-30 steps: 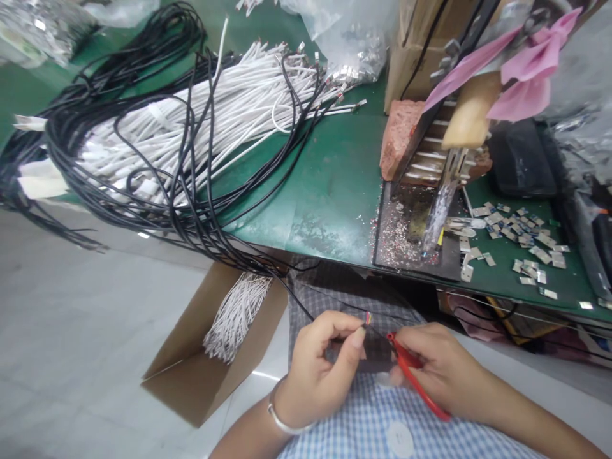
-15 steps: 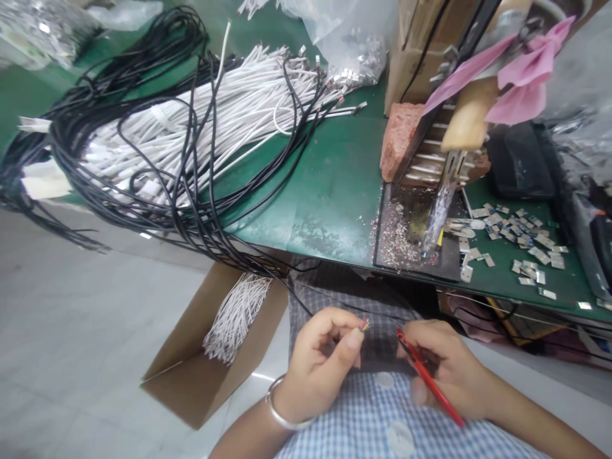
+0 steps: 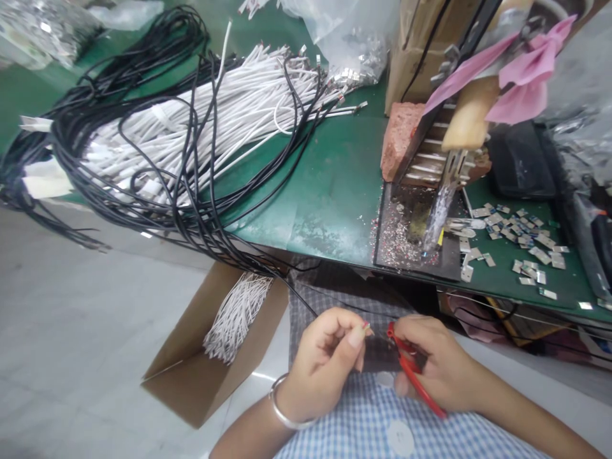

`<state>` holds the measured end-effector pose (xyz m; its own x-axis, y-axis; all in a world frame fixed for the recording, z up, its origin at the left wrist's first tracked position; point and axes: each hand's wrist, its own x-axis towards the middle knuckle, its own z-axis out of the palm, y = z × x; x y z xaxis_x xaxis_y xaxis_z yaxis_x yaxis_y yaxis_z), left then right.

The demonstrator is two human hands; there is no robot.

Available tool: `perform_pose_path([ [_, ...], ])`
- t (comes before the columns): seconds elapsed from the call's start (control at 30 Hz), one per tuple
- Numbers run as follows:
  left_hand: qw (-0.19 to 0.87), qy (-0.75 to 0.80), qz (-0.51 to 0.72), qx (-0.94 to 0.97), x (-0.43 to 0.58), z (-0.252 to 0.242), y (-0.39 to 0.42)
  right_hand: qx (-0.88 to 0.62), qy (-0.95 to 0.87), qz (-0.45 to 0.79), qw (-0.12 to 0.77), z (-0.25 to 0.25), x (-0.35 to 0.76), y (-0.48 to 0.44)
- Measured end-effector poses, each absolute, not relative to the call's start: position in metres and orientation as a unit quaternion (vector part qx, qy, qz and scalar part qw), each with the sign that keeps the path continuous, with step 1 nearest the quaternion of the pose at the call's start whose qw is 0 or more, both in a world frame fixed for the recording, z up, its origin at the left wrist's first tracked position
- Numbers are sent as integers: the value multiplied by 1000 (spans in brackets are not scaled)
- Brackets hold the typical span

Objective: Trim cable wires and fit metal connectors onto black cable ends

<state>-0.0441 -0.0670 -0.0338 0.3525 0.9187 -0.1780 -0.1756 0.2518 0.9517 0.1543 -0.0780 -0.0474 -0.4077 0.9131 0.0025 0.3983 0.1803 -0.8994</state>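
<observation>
My left hand (image 3: 329,366) pinches the end of a black cable (image 3: 302,299), and its thin coloured wires (image 3: 366,326) stick out past the thumb and forefinger. The cable runs back up over the table edge to the black bundle. Just to the right, my right hand (image 3: 437,363) is closed around a red-handled hand tool (image 3: 421,386), either pliers or wire strippers. Its head points toward the wire ends, with a small gap between them. The fingers partly hide the tool, so its jaws do not show clearly.
Black cables (image 3: 191,159) and white cables (image 3: 215,115) lie heaped on the green table (image 3: 325,191). A soldering iron (image 3: 442,197) leans by a brick (image 3: 401,140), near scattered metal USB connectors (image 3: 516,229). Below, a cardboard box (image 3: 182,370) holds white cables.
The red-handled tool has turned more upright and moved slightly left, closer to my left hand. Its two handles now show more. My left hand has barely shifted, still pinching the cable end.
</observation>
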Motion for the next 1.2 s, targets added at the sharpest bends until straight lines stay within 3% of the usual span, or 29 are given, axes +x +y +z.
perform_pose_path([
  [0.63,620,406,337,581,-48,-30,-58,-435,-702,486,286,-47,152,-72],
  [1.2,623,425,352,554,-46,-27,-53,-450,-680,528,238,-44,152,-73],
])
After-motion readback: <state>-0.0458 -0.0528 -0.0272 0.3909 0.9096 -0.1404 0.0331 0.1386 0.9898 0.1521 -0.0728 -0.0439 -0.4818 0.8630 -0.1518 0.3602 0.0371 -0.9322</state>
